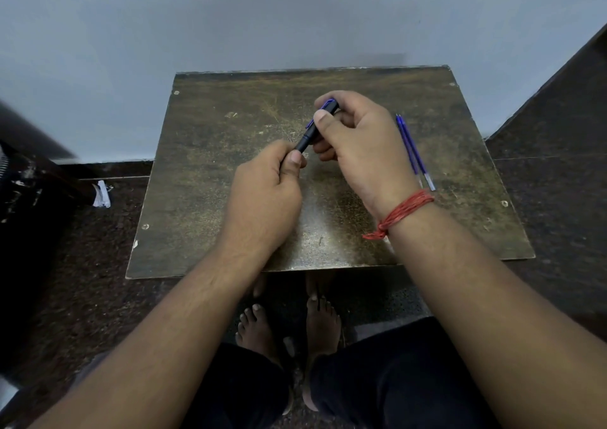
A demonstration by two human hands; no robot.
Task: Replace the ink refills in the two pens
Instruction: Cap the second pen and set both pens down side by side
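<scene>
Pen [313,129], dark-barrelled with a blue clip, held above the middle of the counter [210,172]: right hand [358,146] fingers curled round its upper end, left hand [266,192] fingers pinching its lower end, as if to unscrew it. Two blue refills [414,151] lie side by side just right of the right hand, apparently unused, so the task appears barely begun. A second pen is not visible. Bare counter surrounds the hands; the refills lie nearer the right edge.
</scene>
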